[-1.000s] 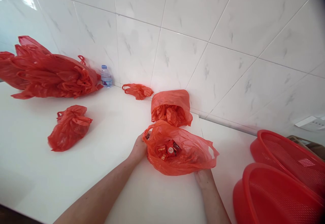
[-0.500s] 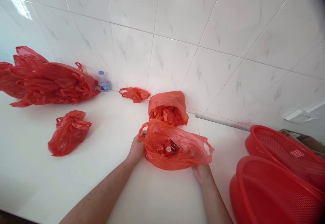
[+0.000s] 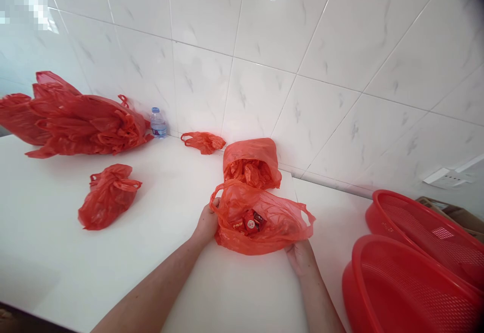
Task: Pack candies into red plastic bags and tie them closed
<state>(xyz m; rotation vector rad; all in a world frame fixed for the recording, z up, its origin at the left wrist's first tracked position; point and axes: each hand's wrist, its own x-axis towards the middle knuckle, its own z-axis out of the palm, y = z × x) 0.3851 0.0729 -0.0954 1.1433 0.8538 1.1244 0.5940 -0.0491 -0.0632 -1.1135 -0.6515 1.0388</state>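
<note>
An open red plastic bag (image 3: 280,222) lies on the white counter (image 3: 170,252) in front of me, with small red wrapped sweets (image 3: 248,221) showing inside. My left hand (image 3: 206,223) grips the bag's left edge near its handle. My right hand (image 3: 301,256) is tucked under the bag's lower right edge, its fingers closed on the plastic. Just behind this bag stands a second open red bag (image 3: 252,164) stuffed with crumpled red bags.
A tied red bag (image 3: 108,195) lies to the left, and a big heap of red bags (image 3: 71,119) sits at far left. A small water bottle (image 3: 158,123) and another small red bag (image 3: 203,141) rest by the tiled wall. Two red mesh baskets (image 3: 408,282) stand at right.
Both hands stay on the bag, holding it nearly still. The view has shifted slightly, so everything sits a little lower and to the right.
</note>
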